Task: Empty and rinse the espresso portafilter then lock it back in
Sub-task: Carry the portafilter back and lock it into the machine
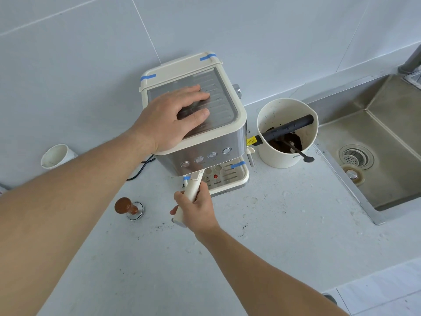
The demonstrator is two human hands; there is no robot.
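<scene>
Cream portafilter handle (192,189) gripped by right hand (197,212); left hand (173,117) flat on ridged machine top (218,106)

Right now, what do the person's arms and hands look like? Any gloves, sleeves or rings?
Both arms are bare all the way to the picture's edge: no sleeves show. The left hand and the right hand wear no gloves, and no rings, watch or bracelets can be seen. The fingernails look short and plain.

Portafilter (193,185) basket hidden, perhaps under machine (205,153)
</scene>
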